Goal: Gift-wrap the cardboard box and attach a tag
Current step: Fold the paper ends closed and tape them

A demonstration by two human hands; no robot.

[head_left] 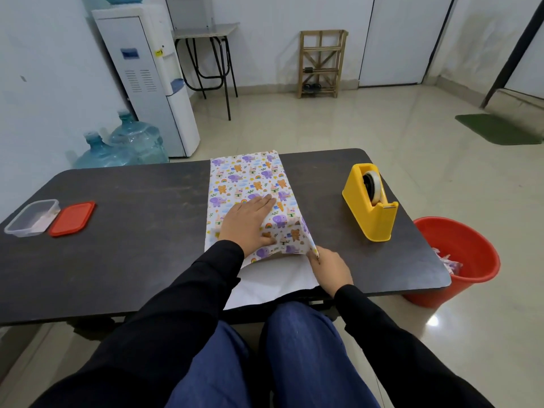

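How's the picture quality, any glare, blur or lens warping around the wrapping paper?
Head view: the wide lens bows the dark table; a glare spot sits on the glossy floor tiles beside the red plastic bucket; light is soft, shadows faint; the cartoon-print wrapping paper looks sharp.

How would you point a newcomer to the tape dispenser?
Start at the dark table. On its right side, right of the patterned wrapping paper, stands the tape dispenser. It is the only yellow thing there, a chunky block holding a tape roll.
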